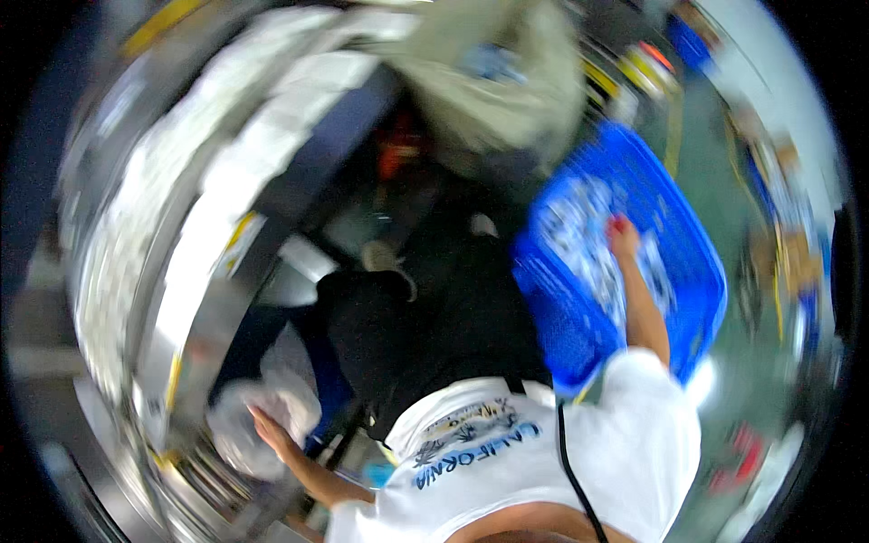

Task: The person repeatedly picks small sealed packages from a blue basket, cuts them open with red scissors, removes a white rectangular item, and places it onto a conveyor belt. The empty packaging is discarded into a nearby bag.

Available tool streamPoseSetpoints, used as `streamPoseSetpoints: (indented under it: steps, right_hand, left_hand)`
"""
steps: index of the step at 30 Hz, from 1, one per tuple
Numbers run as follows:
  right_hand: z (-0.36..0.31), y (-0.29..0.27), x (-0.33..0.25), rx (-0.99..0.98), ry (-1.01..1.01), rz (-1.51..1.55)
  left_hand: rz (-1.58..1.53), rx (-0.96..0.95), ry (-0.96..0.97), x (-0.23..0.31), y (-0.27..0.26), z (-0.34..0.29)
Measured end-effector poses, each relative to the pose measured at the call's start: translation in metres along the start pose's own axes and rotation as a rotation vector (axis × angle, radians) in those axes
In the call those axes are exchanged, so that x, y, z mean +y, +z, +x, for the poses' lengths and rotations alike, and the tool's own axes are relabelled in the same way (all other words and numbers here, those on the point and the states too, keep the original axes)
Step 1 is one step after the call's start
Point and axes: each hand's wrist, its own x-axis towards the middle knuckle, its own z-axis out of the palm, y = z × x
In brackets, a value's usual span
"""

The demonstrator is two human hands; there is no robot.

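Right hand [621, 237]: over the heap inside the basket, smeared; I cannot tell whether its fingers are clenched on anything.
Pale pieces [577, 222]: heaped in the blue basket [692, 231], on my right; I judge the step in hand to be a reach among them.
Basket rim: I would lift the wrist well clear of it on the way out, so nothing snags.
Handful: small and loose suits me best, since the pieces look slick and could slip.
Left hand [270, 427]: at what looks like a translucent bag [233, 436], low on my left; whether it grips the plastic, I cannot tell.
Bag: I would steady it lightly, without stretching the film.
Sight: I would hold the head steady, because blur hides the contact.
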Motion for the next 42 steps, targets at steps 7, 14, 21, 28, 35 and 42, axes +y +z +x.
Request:
streamPoseSetpoints:
  steps: [7,14,21,28,35,42]
  right_hand:
    - [-0.040,0.056,0.002,-0.258,0.554,-0.317]
    - [0.025,0.092,-0.001,-0.342,0.438,-0.235]
    - [0.009,0.198,-0.063,-0.355,0.469,-0.287]
    - [0.012,0.163,-0.036,-0.256,0.729,0.354]
    - [0.002,0.013,-0.231,-0.457,0.380,0.678]
    - [-0.091,-0.033,-0.445,-0.760,-0.105,0.472]
  left_hand:
    - [0.655,0.198,0.406,-0.001,-0.074,-0.021]
    - [0.871,0.277,0.186,0.011,-0.055,-0.044]
    - [0.998,0.403,0.360,0.052,-0.034,-0.057]
    - [0.451,0.177,0.515,0.139,0.056,-0.071]
    - [-0.251,-0.821,0.420,0.245,0.226,-0.187]
    - [-0.588,-1.426,0.270,0.272,0.303,-0.239]
